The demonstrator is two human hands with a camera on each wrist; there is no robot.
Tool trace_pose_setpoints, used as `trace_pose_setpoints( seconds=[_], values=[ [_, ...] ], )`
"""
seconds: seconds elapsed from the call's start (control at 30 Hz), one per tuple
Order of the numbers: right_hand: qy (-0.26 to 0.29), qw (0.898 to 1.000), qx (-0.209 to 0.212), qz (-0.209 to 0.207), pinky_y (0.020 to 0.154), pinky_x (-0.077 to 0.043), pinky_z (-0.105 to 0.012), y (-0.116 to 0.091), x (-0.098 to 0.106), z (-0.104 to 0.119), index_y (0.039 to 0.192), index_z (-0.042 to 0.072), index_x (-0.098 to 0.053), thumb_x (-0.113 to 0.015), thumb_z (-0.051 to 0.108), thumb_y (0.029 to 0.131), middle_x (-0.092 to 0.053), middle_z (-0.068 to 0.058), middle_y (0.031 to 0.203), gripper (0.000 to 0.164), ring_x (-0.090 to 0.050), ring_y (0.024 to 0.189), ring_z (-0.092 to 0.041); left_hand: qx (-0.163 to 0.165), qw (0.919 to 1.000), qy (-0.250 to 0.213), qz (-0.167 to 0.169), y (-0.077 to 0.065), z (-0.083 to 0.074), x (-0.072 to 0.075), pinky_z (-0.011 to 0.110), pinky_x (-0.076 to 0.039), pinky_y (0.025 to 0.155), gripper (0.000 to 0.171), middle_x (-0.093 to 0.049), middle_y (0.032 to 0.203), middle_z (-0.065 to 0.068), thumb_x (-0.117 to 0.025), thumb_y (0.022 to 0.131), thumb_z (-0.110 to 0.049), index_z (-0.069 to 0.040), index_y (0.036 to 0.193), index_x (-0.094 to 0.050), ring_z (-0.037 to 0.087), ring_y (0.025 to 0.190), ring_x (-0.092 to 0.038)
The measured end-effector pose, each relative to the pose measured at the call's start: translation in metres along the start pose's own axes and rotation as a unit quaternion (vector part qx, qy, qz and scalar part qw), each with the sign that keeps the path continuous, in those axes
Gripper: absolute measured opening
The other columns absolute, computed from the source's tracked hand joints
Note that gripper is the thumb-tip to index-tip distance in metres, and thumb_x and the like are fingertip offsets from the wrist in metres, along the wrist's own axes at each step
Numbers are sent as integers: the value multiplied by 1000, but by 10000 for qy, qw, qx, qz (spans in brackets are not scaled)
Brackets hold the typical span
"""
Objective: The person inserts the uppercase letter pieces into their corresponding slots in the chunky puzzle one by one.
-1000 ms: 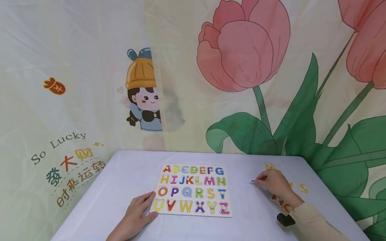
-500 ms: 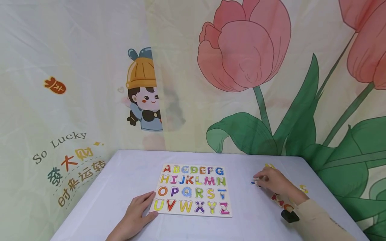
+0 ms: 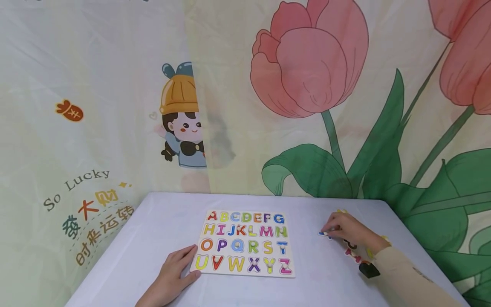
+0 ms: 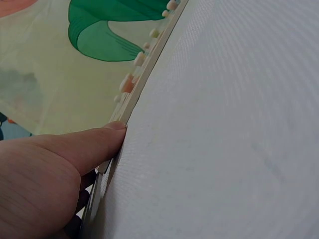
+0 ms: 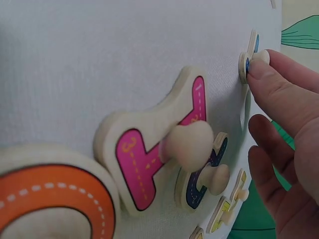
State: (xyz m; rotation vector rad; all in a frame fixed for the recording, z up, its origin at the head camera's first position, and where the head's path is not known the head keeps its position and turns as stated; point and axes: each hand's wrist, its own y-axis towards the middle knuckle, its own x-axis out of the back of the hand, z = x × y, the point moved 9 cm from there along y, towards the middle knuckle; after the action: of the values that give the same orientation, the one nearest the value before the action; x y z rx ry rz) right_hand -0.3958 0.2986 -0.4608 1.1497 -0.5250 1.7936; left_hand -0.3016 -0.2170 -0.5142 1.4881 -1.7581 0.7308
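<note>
My right hand (image 3: 347,228) is at the right of the table. Its thumb and index finger pinch the round wooden knob of a blue-printed letter puzzle piece (image 5: 244,65), which is low at the tabletop and partly covered by the fingers. My left hand (image 3: 175,269) rests against the lower left corner of a wooden alphabet puzzle board (image 3: 249,274), its fingers along the left side. In the left wrist view, the thumb (image 4: 107,142) touches the board's edge. Colored letters A to Z, many with knobs, fill the board.
Nearer the right wrist lie a pink letter piece (image 5: 135,169), an orange curved piece (image 5: 60,174), a dark blue piece (image 5: 194,191) and yellow pieces (image 5: 219,214). A black object (image 3: 369,269) sits at the right sleeve. A printed curtain (image 3: 230,128) hangs behind the white table (image 3: 168,213).
The right fingers rise off the blue piece, then come down onto its knob. The right wrist and sleeve shift slightly, baring the pink piece more. The left hand and board stay put.
</note>
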Motion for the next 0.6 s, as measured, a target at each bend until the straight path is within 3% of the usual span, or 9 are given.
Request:
trace_pose_setpoints(
  seconds=[0.33, 0.6],
  values=[
    [-121, 9995, -290, 39, 69, -55, -22, 3, 0, -7, 97, 22, -87, -87, 13, 87, -62, 12, 92, 13, -55, 89, -10, 6, 10000, 6, 14, -2, -2, 1, 59, -35, 122, 78, -45, 165, 0, -79, 95, -44, -11, 160, -49, 29, 151, -35],
    [-54, 9992, -334, -226, 67, -53, -24, 5, 2, 5, 95, 21, -88, -90, 18, 85, -65, 10, 91, 11, -56, 88, -14, 39, 10000, -30, 27, -2, -2, 2, 59, -35, 122, 78, -44, 166, -1, -79, 95, -44, -12, 160, -49, 29, 151, -34]
  ],
)
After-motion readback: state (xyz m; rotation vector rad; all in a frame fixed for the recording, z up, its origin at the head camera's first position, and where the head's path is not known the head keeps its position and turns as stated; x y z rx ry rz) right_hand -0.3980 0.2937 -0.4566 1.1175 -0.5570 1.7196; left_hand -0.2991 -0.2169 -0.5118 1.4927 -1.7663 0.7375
